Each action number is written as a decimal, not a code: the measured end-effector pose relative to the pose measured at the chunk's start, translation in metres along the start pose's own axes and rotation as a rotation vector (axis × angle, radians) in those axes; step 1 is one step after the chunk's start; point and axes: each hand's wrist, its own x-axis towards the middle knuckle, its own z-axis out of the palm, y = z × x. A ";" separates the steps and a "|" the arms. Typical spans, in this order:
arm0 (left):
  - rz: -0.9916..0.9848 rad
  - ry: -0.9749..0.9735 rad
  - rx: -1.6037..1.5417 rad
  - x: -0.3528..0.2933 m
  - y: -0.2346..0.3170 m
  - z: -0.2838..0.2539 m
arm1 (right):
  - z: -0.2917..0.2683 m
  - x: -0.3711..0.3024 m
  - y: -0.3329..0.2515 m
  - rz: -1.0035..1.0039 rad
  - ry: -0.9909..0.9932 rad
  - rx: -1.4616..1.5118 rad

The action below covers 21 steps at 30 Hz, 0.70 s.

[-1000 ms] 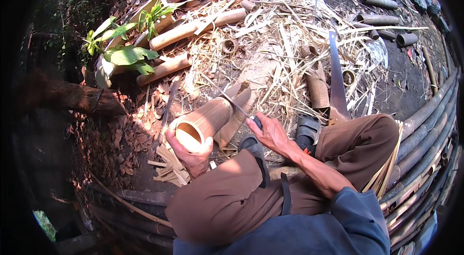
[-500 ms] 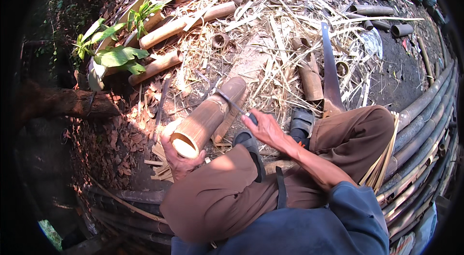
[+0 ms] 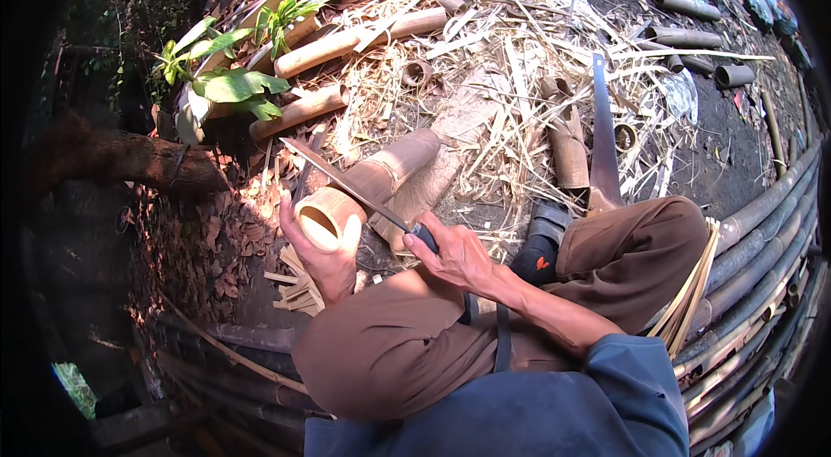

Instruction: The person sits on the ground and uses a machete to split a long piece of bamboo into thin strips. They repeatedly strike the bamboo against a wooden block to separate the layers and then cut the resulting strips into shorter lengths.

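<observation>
A bamboo tube (image 3: 394,164) lies tilted in front of me, its pale open end turned my way and its far end against a flat wooden block (image 3: 430,189). My left hand (image 3: 327,256) cups the near end from below, fingers on one side and thumb on the other. In my right hand (image 3: 456,254) is the dark handle of a long knife (image 3: 342,183). The blade crosses the tube close to its open end, its tip pointing away to the left. Whether the edge bites into the bamboo I cannot tell.
A handsaw (image 3: 603,132) stands beside a split bamboo piece (image 3: 569,150) on the right. Bamboo shavings (image 3: 511,115) cover the ground ahead. Long bamboo poles (image 3: 753,241) curve along the right, a leafy plant (image 3: 234,86) and a log (image 3: 147,164) are left, and thin strips (image 3: 299,288) lie near my knee.
The knife has come back along the tube from its farther part to the near end. My right hand has moved nearer and slightly left; my left hand still holds the tube.
</observation>
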 end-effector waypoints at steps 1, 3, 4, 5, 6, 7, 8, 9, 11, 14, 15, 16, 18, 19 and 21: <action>0.013 -0.058 0.059 -0.004 0.006 0.007 | 0.004 -0.001 0.010 -0.064 0.070 -0.027; -0.010 -0.093 -0.022 -0.001 -0.016 0.002 | 0.009 0.016 0.037 0.018 0.120 0.016; -0.042 -0.093 -0.063 -0.002 -0.012 -0.001 | 0.009 0.024 0.056 0.183 0.084 0.092; -0.024 -0.084 -0.025 -0.006 -0.011 -0.002 | 0.009 0.029 0.077 0.200 0.129 0.080; 0.002 -0.072 0.016 -0.005 -0.013 -0.004 | 0.011 0.029 0.079 0.213 0.109 0.087; 0.010 -0.061 0.061 -0.007 -0.015 -0.007 | 0.013 0.021 0.057 0.166 0.056 0.088; 0.023 -0.047 0.106 -0.006 -0.016 -0.007 | 0.019 0.014 0.032 0.119 0.001 0.089; 0.017 -0.065 0.118 -0.012 -0.019 0.008 | 0.023 0.002 0.030 -0.008 0.078 0.094; 0.017 -0.057 0.140 -0.010 -0.015 0.002 | 0.029 0.007 0.036 0.026 0.110 0.133; 0.002 -0.042 0.091 -0.012 -0.019 -0.002 | 0.018 0.030 0.086 0.198 0.113 0.146; -0.010 -0.065 0.079 -0.012 -0.015 -0.003 | 0.022 0.027 0.071 0.187 0.078 0.166; 0.021 -0.053 0.167 -0.014 -0.014 -0.004 | 0.027 0.011 0.046 0.189 0.024 0.182; 0.098 -0.035 0.313 -0.012 -0.010 0.005 | 0.040 -0.002 0.032 -0.055 0.156 0.164; 0.010 -0.031 0.162 -0.010 -0.013 0.003 | 0.039 0.006 0.039 0.072 0.141 0.186; 0.025 -0.085 0.161 -0.006 -0.007 0.002 | 0.032 0.030 0.074 0.239 0.186 0.209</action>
